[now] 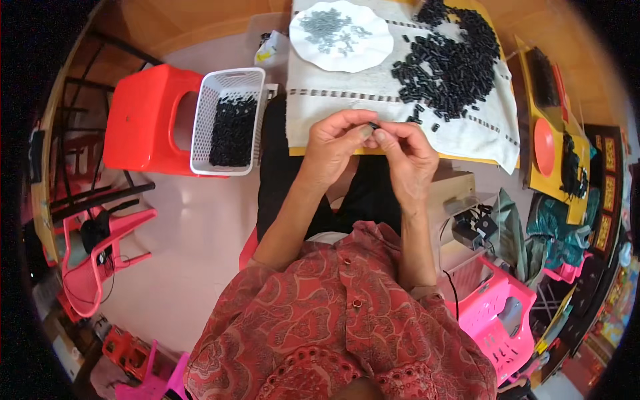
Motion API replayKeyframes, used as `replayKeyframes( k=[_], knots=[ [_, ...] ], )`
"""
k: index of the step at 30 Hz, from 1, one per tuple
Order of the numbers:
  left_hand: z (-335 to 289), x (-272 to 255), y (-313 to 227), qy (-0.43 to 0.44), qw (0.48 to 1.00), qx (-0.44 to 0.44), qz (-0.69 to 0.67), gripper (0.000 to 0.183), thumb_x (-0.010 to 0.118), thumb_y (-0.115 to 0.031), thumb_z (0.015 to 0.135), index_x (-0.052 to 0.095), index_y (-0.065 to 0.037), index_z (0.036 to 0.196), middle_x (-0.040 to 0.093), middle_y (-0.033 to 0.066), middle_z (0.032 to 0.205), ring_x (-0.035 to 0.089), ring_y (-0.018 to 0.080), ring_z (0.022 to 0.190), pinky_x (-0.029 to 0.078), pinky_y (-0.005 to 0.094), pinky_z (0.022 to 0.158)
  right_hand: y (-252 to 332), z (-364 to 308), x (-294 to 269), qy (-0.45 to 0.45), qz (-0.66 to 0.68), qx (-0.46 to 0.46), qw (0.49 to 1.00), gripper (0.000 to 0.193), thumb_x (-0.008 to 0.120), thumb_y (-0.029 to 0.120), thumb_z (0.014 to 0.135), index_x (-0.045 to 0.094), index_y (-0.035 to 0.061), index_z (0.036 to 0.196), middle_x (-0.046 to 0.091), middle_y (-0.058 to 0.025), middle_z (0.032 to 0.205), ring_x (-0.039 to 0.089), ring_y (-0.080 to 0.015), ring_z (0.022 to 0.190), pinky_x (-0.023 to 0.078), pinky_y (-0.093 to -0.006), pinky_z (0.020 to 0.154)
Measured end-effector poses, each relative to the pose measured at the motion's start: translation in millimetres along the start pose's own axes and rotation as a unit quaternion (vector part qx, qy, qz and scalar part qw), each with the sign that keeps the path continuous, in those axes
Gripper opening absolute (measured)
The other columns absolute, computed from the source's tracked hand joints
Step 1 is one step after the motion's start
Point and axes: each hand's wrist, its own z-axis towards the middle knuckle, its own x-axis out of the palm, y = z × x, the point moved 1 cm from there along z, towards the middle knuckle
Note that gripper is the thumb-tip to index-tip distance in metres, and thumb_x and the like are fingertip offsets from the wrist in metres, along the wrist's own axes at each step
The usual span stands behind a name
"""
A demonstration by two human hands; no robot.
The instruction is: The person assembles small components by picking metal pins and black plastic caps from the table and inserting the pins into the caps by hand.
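Close to the front edge of a cloth-covered table, my left hand [335,145] and my right hand [408,157] meet, their thumbs and index fingers pinched together. Between the fingertips shows a small black piece [374,125], mostly hidden by the fingers. Just beyond my right hand lies a big loose pile of short black cylinders [448,75], a few strays nearest the fingers. A white wavy-edged plate [370,55] at the back left of the table bears a scatter of tiny clear-grey pieces [325,28].
White cloth [320,117] with dark dashed stripes covers the table. To the left, a white plastic basket [203,123] of black pieces [233,133] rests at a red stool [143,120]. A pink chair [497,327] and cabled boxes [470,230] stand right; another pink chair [100,273] stands left.
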Motion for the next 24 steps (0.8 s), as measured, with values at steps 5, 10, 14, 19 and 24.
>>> replayKeyframes(
  k=[5, 10, 14, 19, 24],
  knots=[
    [-0.5, 8.2, 5.0, -0.019, 0.994, -0.048, -0.092, 0.023, 0.056, -0.003, 0.093, 0.060, 0.004, 0.114, 0.065, 0.0106, 0.100, 0.063, 0.0185, 0.088, 0.053, 0.0347, 0.079, 15.9, -0.8, -2.0, -0.012, -0.158, -0.106, 0.982, 0.006, 0.070, 0.001, 0.081, 0.066, -0.0003, 0.085, 0.060, -0.0071, 0.077, 0.060, -0.0127, 0.064, 0.047, -0.0247, 0.056],
    [0.0, 6.8, 11.7, -0.007, 0.994, -0.056, -0.091, 0.022, 0.056, -0.004, 0.093, 0.061, 0.004, 0.113, 0.065, 0.0120, 0.101, 0.064, 0.0199, 0.088, 0.054, 0.0362, 0.079, 17.5, -0.9, -8.2, -0.016, -0.177, -0.133, 0.975, 0.005, 0.069, 0.001, 0.081, 0.066, 0.0005, 0.084, 0.060, -0.0082, 0.075, 0.060, -0.0149, 0.060, 0.048, -0.0259, 0.054],
    [0.5, 7.3, 13.5, -0.032, 0.990, -0.077, -0.118, 0.022, 0.057, -0.004, 0.092, 0.061, 0.003, 0.112, 0.066, 0.0127, 0.099, 0.066, 0.0215, 0.085, 0.055, 0.0363, 0.077, 14.3, 0.7, -23.1, 0.003, -0.168, -0.100, 0.981, 0.006, 0.070, 0.002, 0.081, 0.066, 0.0009, 0.085, 0.061, -0.0081, 0.075, 0.060, -0.0141, 0.062, 0.047, -0.0251, 0.055],
    [8.0, 22.0, 6.0, -0.056, 0.990, -0.083, -0.098, 0.023, 0.056, -0.005, 0.093, 0.060, 0.002, 0.115, 0.065, 0.0131, 0.102, 0.066, 0.0193, 0.086, 0.056, 0.0324, 0.076, -7.2, 10.9, -70.7, -0.145, -0.249, -0.061, 0.956, 0.008, 0.067, 0.004, 0.082, 0.067, -0.0003, 0.089, 0.065, -0.0110, 0.081, 0.062, -0.0196, 0.071, 0.049, -0.0293, 0.066],
    [8.2, 26.6, 12.3, -0.054, 0.990, -0.095, -0.094, 0.024, 0.056, -0.006, 0.093, 0.060, 0.003, 0.116, 0.065, 0.0137, 0.102, 0.065, 0.0184, 0.086, 0.056, 0.0316, 0.077, -15.9, 16.6, -96.2, -0.192, -0.319, -0.051, 0.927, 0.009, 0.065, 0.003, 0.082, 0.067, -0.0006, 0.091, 0.064, -0.0129, 0.083, 0.062, -0.0211, 0.069, 0.050, -0.0312, 0.065]
  ],
)
